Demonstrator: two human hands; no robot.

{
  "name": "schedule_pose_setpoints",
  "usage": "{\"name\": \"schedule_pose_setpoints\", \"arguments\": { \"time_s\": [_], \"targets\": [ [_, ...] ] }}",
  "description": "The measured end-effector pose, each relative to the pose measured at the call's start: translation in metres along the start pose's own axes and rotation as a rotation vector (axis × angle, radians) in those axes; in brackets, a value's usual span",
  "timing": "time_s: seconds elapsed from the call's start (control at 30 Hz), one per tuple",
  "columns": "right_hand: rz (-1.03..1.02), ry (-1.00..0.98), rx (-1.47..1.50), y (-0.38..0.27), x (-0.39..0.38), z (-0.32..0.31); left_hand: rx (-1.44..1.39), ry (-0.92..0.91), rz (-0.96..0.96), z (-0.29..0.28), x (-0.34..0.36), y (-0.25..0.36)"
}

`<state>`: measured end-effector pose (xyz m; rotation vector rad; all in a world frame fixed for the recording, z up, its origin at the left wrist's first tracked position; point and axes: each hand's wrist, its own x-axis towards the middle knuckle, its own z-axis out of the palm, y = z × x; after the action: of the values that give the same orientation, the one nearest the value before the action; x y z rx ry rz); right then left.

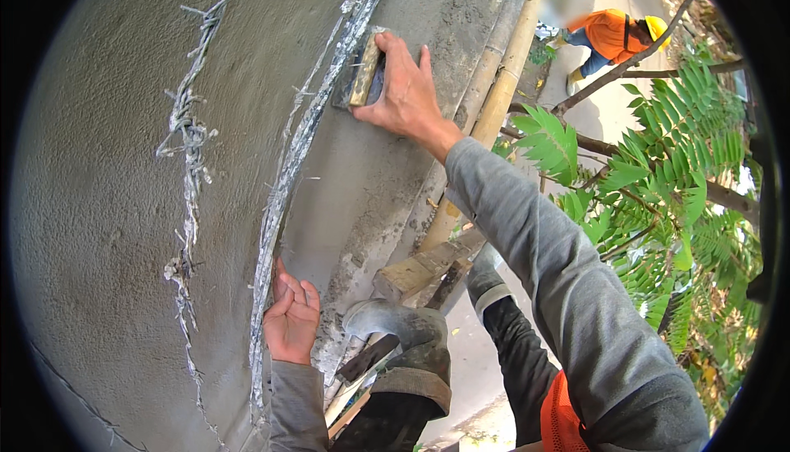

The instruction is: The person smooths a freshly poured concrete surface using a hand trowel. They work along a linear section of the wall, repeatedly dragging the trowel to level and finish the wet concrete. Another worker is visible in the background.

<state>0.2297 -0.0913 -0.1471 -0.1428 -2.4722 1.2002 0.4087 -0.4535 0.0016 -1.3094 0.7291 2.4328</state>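
My right hand (401,81) grips a small wooden-backed float (364,71) against grey cement render (317,213), just right of a long bundle of cement-crusted wires (286,172). My left hand (290,314) is low at that bundle's right side, palm showing, fingers loosely bent and apart, holding nothing visible; whether it bears on the wall is unclear. A second twisted strand of barbed-looking wire (189,180) runs down the rough wall on the left.
Bamboo poles (514,57) edge the render. Timber boards (411,275) lie among my legs at a height above a paved path (605,114). A branch and leafy growth (634,180) reach in from the right. Below, another person (609,36) wears a yellow helmet and orange top.
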Motion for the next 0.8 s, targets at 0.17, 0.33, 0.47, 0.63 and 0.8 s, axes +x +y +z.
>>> {"name": "schedule_pose_setpoints", "arguments": {
  "time_s": [0.17,0.33,0.47,0.63,0.8],
  "targets": [
    [0.062,-0.059,0.087,-0.077,-0.091,0.036,0.033,-0.008,0.025,0.001,-0.002,-0.005],
    [0.081,-0.12,0.159,-0.143,-0.166,0.065,0.008,-0.017,0.028,-0.001,0.0,-0.007],
    [0.139,-0.187,0.156,-0.179,-0.204,0.087,-0.035,-0.009,0.023,-0.001,-0.003,-0.008],
    [0.098,-0.131,0.028,-0.193,-0.221,0.097,-0.11,-0.082,-0.054,-0.002,-0.003,-0.006],
    [0.196,-0.008,0.033,-0.148,-0.153,0.076,-0.112,-0.087,-0.051,-0.009,-0.001,-0.004]
  ]
}}
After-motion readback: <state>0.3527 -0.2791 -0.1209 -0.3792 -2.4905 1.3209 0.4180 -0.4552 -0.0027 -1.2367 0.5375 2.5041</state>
